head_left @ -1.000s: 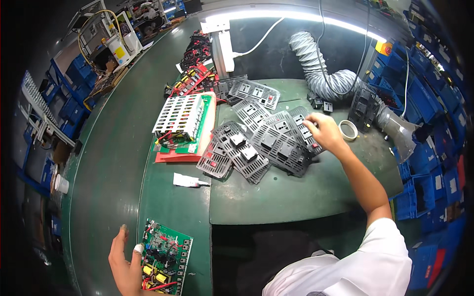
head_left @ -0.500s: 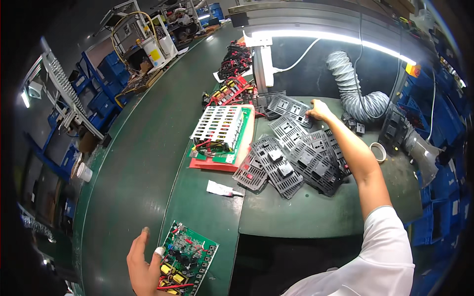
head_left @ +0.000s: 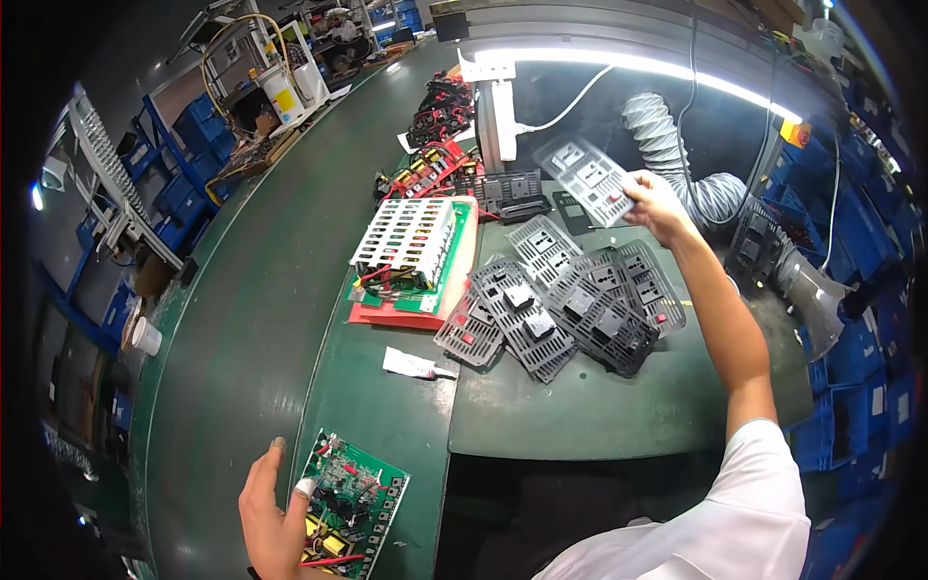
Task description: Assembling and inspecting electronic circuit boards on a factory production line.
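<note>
My right hand [head_left: 658, 205] grips a dark slotted plastic panel [head_left: 587, 180] by its right end, holding it tilted above the bench; sockets and a small red switch show on its face. Below it lies a loose pile of similar slotted panels [head_left: 604, 333], some with black socket blocks on top. At the lower left, my left hand [head_left: 271, 512] has its fingers apart beside a green circuit board [head_left: 353, 493]. A white cover wraps the thumb tip, which is at the board's left edge. Yellow transformers and red wires sit on the board.
A white slotted housing [head_left: 406, 242] on another green board rests on red sheets [head_left: 387, 317]. In front lies a white tube [head_left: 411, 363]. Red and black wired parts [head_left: 440, 111] are heaped farther back. A grey flexible duct [head_left: 667, 145] and lit lamp [head_left: 638, 66] border the far side.
My right hand has raised one panel off the far end of the pile, tilting it upward. My left hand stays beside the circuit board. The whole view has shifted slightly.
</note>
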A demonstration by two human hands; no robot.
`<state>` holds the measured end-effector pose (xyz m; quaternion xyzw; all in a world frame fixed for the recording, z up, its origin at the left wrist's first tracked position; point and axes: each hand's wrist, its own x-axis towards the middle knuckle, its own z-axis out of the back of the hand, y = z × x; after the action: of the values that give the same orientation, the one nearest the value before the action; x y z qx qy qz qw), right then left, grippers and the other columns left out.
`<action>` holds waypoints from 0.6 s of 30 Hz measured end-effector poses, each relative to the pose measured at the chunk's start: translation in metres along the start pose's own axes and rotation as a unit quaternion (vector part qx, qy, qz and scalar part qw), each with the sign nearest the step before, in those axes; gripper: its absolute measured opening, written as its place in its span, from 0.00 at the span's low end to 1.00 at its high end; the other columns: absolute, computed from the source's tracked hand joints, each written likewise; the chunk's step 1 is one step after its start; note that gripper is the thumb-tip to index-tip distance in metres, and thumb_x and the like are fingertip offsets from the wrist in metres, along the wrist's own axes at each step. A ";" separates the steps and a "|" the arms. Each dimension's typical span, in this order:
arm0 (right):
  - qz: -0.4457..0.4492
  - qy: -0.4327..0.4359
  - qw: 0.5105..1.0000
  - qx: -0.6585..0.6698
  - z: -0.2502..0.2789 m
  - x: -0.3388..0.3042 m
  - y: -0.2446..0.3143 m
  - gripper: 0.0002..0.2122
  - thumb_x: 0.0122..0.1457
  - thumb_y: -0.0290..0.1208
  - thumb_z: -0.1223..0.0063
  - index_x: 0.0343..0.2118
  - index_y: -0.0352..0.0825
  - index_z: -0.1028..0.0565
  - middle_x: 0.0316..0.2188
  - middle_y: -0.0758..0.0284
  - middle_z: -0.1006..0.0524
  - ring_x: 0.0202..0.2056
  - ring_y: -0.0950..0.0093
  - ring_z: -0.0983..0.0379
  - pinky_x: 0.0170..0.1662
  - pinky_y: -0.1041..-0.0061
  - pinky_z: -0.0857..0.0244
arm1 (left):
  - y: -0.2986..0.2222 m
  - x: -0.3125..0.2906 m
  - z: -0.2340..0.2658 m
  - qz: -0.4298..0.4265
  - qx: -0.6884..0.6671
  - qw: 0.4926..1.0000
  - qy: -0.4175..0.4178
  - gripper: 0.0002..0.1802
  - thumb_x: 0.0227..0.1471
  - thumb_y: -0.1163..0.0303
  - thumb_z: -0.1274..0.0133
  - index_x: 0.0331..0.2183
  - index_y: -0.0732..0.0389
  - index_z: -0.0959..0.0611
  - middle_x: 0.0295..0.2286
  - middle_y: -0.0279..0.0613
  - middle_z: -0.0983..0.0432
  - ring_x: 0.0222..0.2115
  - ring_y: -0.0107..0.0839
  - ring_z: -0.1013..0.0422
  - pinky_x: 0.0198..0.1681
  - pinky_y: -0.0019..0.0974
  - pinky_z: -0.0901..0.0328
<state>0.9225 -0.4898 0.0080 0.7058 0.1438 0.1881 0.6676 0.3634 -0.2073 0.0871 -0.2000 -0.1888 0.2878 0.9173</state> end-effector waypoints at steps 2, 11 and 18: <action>-0.042 0.046 0.998 0.003 -0.001 -0.024 -0.003 0.07 0.63 0.31 0.50 0.41 0.35 0.29 0.34 0.70 0.23 0.34 0.80 0.23 0.36 0.77 0.26 | -0.004 0.001 -0.002 0.002 0.002 1.000 0.010 0.30 0.41 0.81 0.47 0.52 0.69 0.27 0.44 0.54 0.25 0.47 0.46 0.28 0.53 0.41 0.36; 0.026 0.135 0.939 -0.314 -0.022 -0.040 -0.013 0.10 0.61 0.32 0.48 0.33 0.28 0.22 0.27 0.68 0.21 0.30 0.82 0.26 0.35 0.81 0.33 | -0.001 0.007 -0.008 -0.004 -0.001 1.000 0.010 0.30 0.41 0.82 0.47 0.51 0.69 0.27 0.43 0.55 0.25 0.47 0.46 0.28 0.53 0.41 0.36; 0.158 0.059 0.906 -0.388 -0.080 0.106 -0.048 0.21 0.52 0.37 0.40 0.45 0.28 0.26 0.42 0.53 0.22 0.46 0.63 0.25 0.49 0.69 0.33 | 0.002 0.008 -0.008 0.011 0.016 1.000 0.009 0.30 0.40 0.84 0.46 0.50 0.68 0.26 0.44 0.54 0.25 0.46 0.46 0.28 0.52 0.40 0.36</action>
<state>0.9827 -0.3671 -0.0295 0.3925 -0.0149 0.3735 0.8404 0.3720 -0.2031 0.0810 -0.1896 -0.1738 0.2994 0.9188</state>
